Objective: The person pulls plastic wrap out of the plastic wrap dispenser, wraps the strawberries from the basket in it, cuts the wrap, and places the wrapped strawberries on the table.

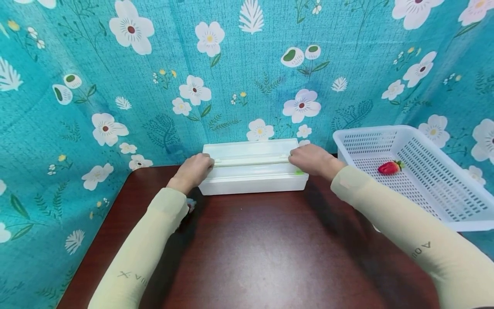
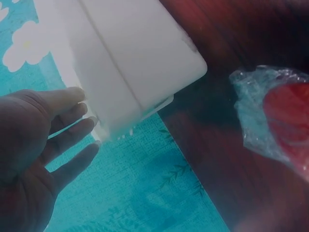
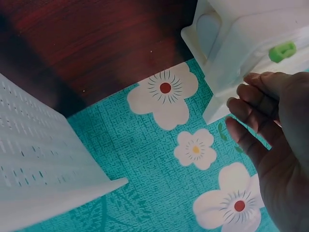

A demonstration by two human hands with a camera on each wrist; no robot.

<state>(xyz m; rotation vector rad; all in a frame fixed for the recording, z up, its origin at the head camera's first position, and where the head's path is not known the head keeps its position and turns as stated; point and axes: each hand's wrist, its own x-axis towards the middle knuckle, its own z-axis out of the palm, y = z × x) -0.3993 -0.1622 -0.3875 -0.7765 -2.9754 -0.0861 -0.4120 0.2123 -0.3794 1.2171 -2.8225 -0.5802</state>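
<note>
A long white plastic box (image 1: 252, 185), like a cling film dispenser, lies crosswise at the table's far edge with its lid (image 1: 251, 148) raised at the back. A pale bar (image 1: 251, 162) spans the middle between both hands. My left hand (image 1: 194, 168) pinches the lid at the left end; the left wrist view shows its thumb and fingertips at the white edge. At the other end my right hand (image 1: 312, 159) pinches the lid beside a small green piece (image 3: 282, 51). The exact finger contact is partly hidden.
A white perforated basket (image 1: 428, 171) stands at the right, with a strawberry (image 1: 390, 167) inside. Left of the box, partly behind the left forearm, lies a red thing in clear film (image 2: 289, 111). A flowered teal curtain (image 1: 231, 86) hangs behind the dark table (image 1: 247, 249).
</note>
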